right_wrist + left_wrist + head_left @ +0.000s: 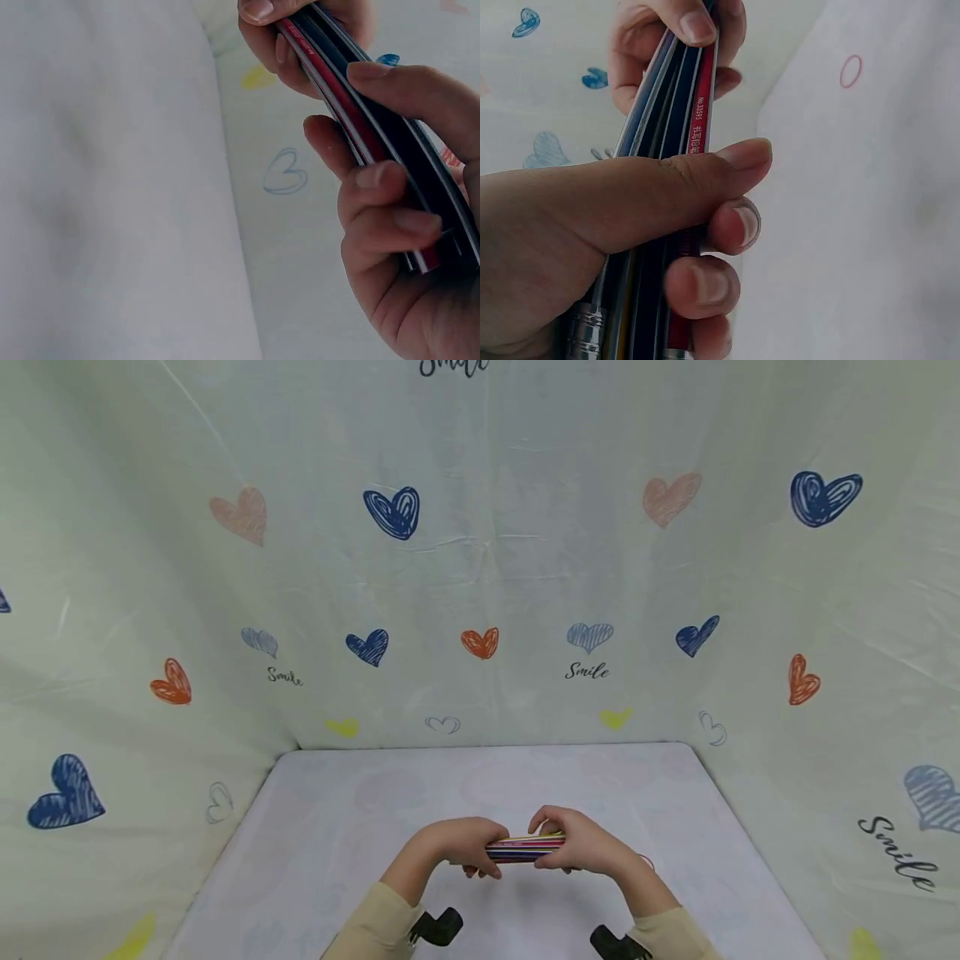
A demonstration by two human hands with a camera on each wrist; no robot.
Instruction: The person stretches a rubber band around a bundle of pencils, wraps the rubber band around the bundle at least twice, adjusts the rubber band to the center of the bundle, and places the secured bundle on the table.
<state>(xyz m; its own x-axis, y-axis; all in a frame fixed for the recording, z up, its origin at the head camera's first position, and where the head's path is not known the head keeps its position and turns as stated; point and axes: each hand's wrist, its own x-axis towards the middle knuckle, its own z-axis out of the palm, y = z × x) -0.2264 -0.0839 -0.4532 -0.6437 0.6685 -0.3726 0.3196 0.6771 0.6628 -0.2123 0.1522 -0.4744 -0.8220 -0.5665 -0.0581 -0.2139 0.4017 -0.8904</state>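
Both hands hold one bundle of pencils [525, 849] level above the table. My left hand [467, 843] grips its left end, thumb across the near side and fingers curled beneath. My right hand [588, 842] holds the other end between thumb and curled fingers. Dark blue, red and some yellow barrels show, and one red pencil [700, 112] carries white lettering. Metal ferrules [586, 334] lie by the left palm in the left wrist view. In the right wrist view, flat pencil ends [429, 261] appear by the right palm. The palms hide part of the bundle.
A thin red loop [851, 71] lies on the white table [420, 777], just beyond the right wrist. Pale curtains [487, 568] printed with hearts and "Smile" rise behind the table and at both sides. Black wrist cameras [438, 927] are strapped at the sleeves.
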